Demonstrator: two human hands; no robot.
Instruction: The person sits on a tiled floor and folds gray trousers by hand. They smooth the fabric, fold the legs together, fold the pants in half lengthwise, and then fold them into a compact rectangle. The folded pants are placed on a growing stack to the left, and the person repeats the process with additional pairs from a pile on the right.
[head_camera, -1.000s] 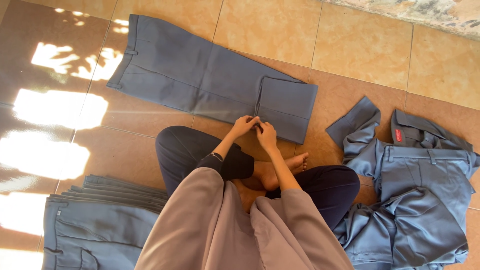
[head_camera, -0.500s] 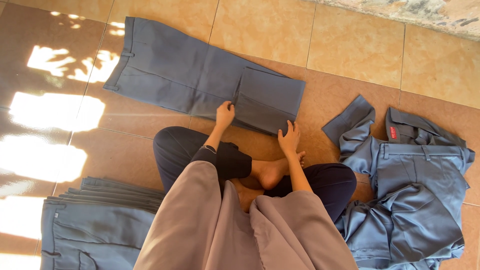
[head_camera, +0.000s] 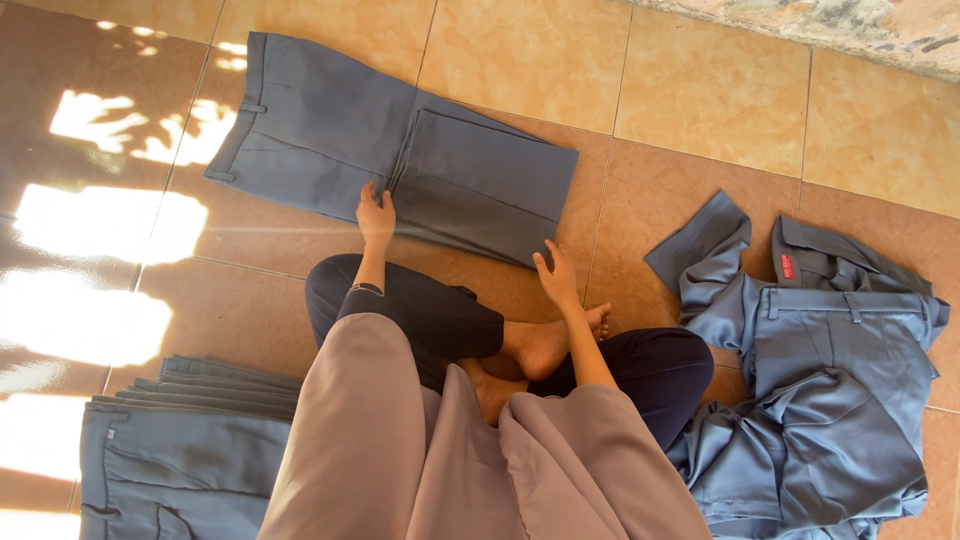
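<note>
Person sat cross-legged on the tiled floor (head_camera: 700, 90), bare feet tucked in front, w/ a pair of folded grey trousers (head_camera: 400, 165) laid flat at approx 12 o'clock from the knees, waistband end toward 10 o'clock and the leg part doubled back on itself toward 2 o'clock. Left hand (head_camera: 375, 215) lay on the near edge of the trousers, about mid-length where the fold began; fingers were together and mostly straight, palm down, pressing the cloth rather than gripping anything. Right hand (head_camera: 555, 275) sat at the near right corner of the folded part, at approx 1 o'clock from the feet; fingers were spread and slightly curled, tips at or just off the cloth edge, nothing held; can't tell if they actually touched it. At 8 o'clock a neat stack of folded trousers (head_camera: 190, 440) lay beside the left knee. At 3 to 4 o'clock a loose heap of unfolded grey garments (head_camera: 830, 400) lay crumpled just beside the right knee. Sun patches fell across the floor at 9 o'clock.
</note>
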